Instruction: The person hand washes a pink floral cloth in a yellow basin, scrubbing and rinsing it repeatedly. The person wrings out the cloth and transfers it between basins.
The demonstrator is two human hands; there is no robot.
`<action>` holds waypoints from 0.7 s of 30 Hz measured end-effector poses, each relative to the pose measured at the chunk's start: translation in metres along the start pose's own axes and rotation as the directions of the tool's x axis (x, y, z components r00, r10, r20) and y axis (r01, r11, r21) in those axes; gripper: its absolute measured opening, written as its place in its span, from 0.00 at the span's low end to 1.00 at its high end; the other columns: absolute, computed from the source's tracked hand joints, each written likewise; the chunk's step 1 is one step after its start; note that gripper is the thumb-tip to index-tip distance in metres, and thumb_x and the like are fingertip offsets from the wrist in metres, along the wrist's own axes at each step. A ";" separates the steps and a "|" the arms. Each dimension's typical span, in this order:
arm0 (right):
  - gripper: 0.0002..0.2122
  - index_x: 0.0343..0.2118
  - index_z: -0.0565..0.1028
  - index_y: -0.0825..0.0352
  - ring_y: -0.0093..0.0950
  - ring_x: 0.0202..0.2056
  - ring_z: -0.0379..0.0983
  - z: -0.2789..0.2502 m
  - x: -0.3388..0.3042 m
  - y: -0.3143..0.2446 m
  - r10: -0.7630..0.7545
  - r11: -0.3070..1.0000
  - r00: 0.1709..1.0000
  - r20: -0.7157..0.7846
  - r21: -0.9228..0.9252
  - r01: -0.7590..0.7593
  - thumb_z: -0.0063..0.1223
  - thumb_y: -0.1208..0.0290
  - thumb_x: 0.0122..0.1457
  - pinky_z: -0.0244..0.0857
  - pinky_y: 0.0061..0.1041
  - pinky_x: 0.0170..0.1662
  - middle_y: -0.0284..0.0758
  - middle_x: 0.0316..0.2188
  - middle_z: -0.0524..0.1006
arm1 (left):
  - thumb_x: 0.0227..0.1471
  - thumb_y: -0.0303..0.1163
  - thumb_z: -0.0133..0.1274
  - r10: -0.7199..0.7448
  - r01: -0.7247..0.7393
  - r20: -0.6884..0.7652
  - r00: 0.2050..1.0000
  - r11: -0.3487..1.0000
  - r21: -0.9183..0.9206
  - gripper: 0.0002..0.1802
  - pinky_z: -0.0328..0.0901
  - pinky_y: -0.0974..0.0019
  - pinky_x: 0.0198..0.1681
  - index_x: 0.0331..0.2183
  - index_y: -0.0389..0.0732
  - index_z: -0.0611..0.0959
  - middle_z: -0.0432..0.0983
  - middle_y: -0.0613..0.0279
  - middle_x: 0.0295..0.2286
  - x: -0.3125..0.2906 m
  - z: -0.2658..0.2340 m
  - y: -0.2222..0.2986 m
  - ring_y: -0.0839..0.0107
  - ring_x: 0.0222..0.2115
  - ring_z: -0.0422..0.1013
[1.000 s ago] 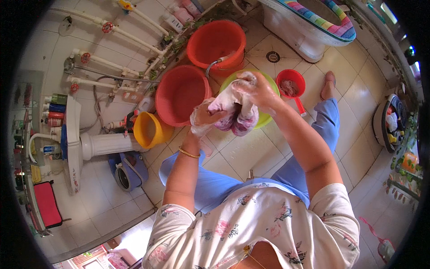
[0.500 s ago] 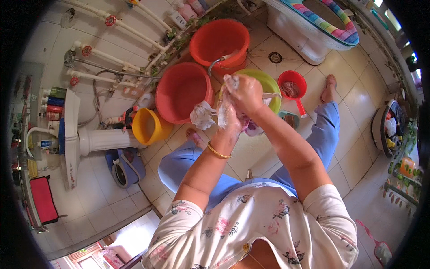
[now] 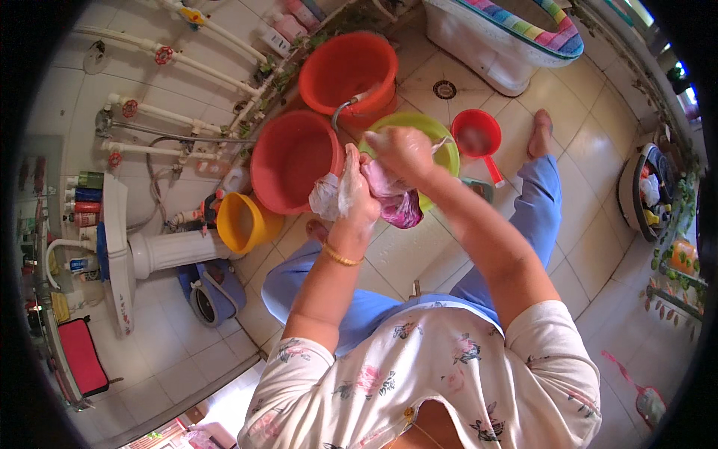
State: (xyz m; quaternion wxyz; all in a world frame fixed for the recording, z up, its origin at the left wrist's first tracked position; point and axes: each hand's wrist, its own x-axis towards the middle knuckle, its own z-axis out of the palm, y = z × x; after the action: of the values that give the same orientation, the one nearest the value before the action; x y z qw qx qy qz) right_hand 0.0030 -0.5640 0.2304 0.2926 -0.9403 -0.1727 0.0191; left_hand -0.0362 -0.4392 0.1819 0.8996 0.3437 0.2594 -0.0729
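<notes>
Above the yellow-green basin, my left hand is closed round a wet white cloth, part of which hangs off its left side. Just right of it, my right hand is curled into a fist, slightly smeared by motion. A thin white end of cloth sticks out past that fist, so it grips cloth too; whether it is the same piece I cannot tell. Below and between the hands shows a pink and purple cloth, its upper part hidden by the hands.
Left of the basin stand a red tub, an orange-red bucket and a yellow bucket. A red dipper sits to the right. Pipes with red valves run along the left wall; a toilet is at the back.
My hands have moved apart from being pressed together, the left one now lower and left of the right. More of the pink and purple cloth shows between them. The view has shifted slightly.
</notes>
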 end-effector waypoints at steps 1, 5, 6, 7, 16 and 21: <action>0.19 0.28 0.76 0.61 0.46 0.28 0.74 0.007 0.009 0.032 0.116 0.928 0.989 0.090 0.346 -0.141 0.46 0.48 0.52 0.67 0.41 0.33 0.44 0.23 0.77 | 0.58 0.50 0.42 0.039 -0.039 0.015 0.999 0.998 0.040 0.19 0.68 0.62 0.36 0.25 0.48 0.73 0.70 0.69 0.24 -0.017 0.026 0.006 0.70 0.28 0.69; 0.20 0.32 0.75 0.68 0.35 0.32 0.74 -0.010 0.000 0.025 -0.186 0.962 0.947 0.261 0.243 0.122 0.51 0.51 0.54 0.66 0.33 0.37 0.40 0.27 0.76 | 0.60 0.46 0.41 0.151 -0.223 0.225 0.963 0.913 0.341 0.17 0.64 0.70 0.35 0.29 0.44 0.73 0.68 0.70 0.25 -0.027 0.026 0.032 0.76 0.30 0.66; 0.20 0.34 0.74 0.69 0.32 0.34 0.74 -0.020 0.000 0.014 -0.215 0.975 0.924 0.315 0.118 0.186 0.52 0.52 0.54 0.66 0.32 0.39 0.39 0.28 0.76 | 0.60 0.46 0.40 0.191 -0.277 0.248 0.950 0.884 0.377 0.17 0.63 0.71 0.36 0.30 0.44 0.73 0.68 0.69 0.26 -0.029 0.028 0.033 0.77 0.31 0.66; 0.19 0.34 0.74 0.69 0.31 0.33 0.73 -0.019 -0.001 0.020 -0.263 0.922 0.938 0.227 0.344 0.175 0.54 0.55 0.52 0.65 0.31 0.39 0.40 0.28 0.76 | 0.60 0.45 0.40 0.222 -0.327 0.284 0.933 0.854 0.404 0.16 0.63 0.72 0.36 0.31 0.44 0.73 0.68 0.69 0.27 -0.028 0.032 0.032 0.78 0.31 0.65; 0.12 0.36 0.73 0.69 0.21 0.31 0.69 -0.034 -0.012 0.025 0.061 0.040 0.974 0.218 0.975 -0.220 0.58 0.72 0.48 0.63 0.21 0.34 0.29 0.28 0.74 | 0.44 0.32 0.61 0.126 -0.585 0.631 0.765 0.547 0.600 0.13 0.64 0.66 0.40 0.31 0.40 0.75 0.71 0.65 0.32 0.004 -0.037 0.081 0.73 0.36 0.67; 0.07 0.29 0.70 0.67 0.28 0.26 0.72 0.033 -0.006 0.023 0.175 0.514 0.940 -0.292 0.842 0.165 0.54 0.70 0.50 0.66 0.27 0.29 0.37 0.28 0.76 | 0.54 0.34 0.51 0.327 -0.400 0.471 0.819 0.914 0.062 0.11 0.65 0.66 0.42 0.39 0.41 0.72 0.70 0.61 0.36 0.002 -0.028 0.026 0.73 0.37 0.68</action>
State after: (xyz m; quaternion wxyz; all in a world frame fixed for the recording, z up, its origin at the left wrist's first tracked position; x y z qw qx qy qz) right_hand 0.0001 -0.5662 0.1899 0.7427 -0.6615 -0.0845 -0.0602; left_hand -0.0386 -0.4013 0.1782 0.9019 0.4307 -0.0337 0.0025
